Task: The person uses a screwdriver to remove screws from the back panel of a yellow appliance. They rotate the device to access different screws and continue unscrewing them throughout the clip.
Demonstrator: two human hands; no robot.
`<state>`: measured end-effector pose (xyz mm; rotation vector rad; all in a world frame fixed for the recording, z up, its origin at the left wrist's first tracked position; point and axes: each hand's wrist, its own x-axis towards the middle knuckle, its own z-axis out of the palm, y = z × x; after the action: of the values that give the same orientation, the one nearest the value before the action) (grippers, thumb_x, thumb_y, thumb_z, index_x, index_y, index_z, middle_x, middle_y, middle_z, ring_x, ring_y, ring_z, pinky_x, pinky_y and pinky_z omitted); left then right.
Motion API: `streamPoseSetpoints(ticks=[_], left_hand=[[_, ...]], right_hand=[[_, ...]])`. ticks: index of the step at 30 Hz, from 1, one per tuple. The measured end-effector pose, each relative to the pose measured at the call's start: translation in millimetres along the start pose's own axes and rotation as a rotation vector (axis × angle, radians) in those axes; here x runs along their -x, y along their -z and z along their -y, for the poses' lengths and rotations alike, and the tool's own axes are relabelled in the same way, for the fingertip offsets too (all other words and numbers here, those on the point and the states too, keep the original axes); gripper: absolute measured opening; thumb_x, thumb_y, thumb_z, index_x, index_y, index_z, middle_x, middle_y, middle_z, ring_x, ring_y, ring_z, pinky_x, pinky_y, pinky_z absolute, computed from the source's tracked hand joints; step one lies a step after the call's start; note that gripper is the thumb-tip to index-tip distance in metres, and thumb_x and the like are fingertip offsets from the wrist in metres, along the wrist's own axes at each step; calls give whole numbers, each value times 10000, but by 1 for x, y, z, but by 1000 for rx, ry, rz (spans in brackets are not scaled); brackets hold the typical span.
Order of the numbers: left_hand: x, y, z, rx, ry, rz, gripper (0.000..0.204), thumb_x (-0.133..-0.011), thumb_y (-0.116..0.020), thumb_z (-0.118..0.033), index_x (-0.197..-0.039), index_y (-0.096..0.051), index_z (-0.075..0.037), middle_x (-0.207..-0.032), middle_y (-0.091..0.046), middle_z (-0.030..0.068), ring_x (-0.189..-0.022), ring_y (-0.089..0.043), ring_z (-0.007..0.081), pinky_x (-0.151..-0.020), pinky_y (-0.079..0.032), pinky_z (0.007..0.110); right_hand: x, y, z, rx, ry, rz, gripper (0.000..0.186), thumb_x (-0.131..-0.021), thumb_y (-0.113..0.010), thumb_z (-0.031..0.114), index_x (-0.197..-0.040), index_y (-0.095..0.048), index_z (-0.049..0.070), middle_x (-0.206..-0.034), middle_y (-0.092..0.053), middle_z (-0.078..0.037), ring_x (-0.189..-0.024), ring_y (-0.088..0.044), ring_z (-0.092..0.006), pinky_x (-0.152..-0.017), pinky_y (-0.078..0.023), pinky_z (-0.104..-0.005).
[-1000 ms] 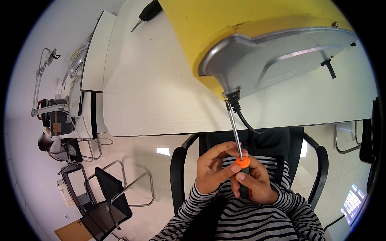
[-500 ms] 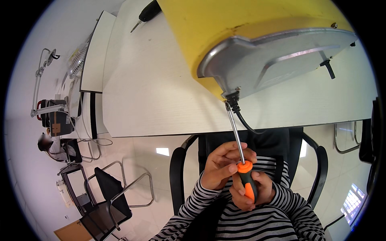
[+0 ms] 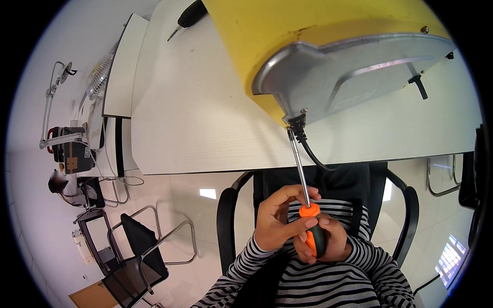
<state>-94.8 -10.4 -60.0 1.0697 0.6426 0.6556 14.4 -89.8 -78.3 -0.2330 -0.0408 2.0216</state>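
With right fingers (image 3: 306, 250) we grip the screwdriver (image 3: 302, 177), left fingers (image 3: 290, 192) closed around its neck, nearer the yellow machine (image 3: 308, 15); its shaft slants away, slightly leftward.

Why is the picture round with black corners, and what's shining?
Head view: a fisheye lens, so black corners, and edges bend on the table; head view: bright glare on the floor; head view: soft gleam on the screwdriver shaft and silver panel.

The yellow housing (image 3: 328, 20) is cut off at the view's far edge; the right hand (image 3: 336, 240) partly hides the screwdriver handle (image 3: 319, 240).
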Motion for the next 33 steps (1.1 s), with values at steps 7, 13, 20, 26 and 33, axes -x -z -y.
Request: streamPoseSetpoints(ticks=[7,13,20,26,33], left_hand=[[0,-5,-2,134,50,-42,443,-677,-634,-106,-1049,-453,51,-831,-552,129,-877,-517,223,-813,-392,336],[0,-8,4,324,87,30,477,-731,-582,-202,-1104,-405,37,-802,-564,158,-894,-500,262,-812,-387,352],[-1,-4,7,501,47,159,481,-777,-515,-147,-1177,-336,50,-1027,-507,221,-988,-497,262,-848,-383,337],[-2,-7,-9,-49,-60,-41,482,-717,-572,-144,-1112,-383,58,-906,-512,150,-941,-480,246,-838,-366,342],[1,-8,-12,-180,-133,-130,483,-641,-630,-45,-1067,-420,42,-872,-498,99,-891,-486,207,-801,-370,316]], right_hand=[[-2,-4,0,-4,39,-57,392,-794,-332,374,-829,-413,-8,-535,-456,-132,-376,-448,-197,-347,-380,-257],[-2,-2,4,53,80,43,337,-808,-327,308,-874,-400,-15,-570,-466,-134,-402,-465,-212,-371,-397,-265],[-3,-6,6,74,140,136,285,-854,-316,234,-976,-355,-21,-596,-464,-124,-423,-487,-203,-400,-432,-263],[3,-14,6,84,159,19,333,-877,-322,252,-1078,-363,-9,-650,-483,-97,-432,-460,-126,-418,-393,-207],[1,-15,5,122,188,17,311,-879,-327,223,-1091,-350,-3,-652,-482,-92,-439,-456,-117,-422,-385,-199]])
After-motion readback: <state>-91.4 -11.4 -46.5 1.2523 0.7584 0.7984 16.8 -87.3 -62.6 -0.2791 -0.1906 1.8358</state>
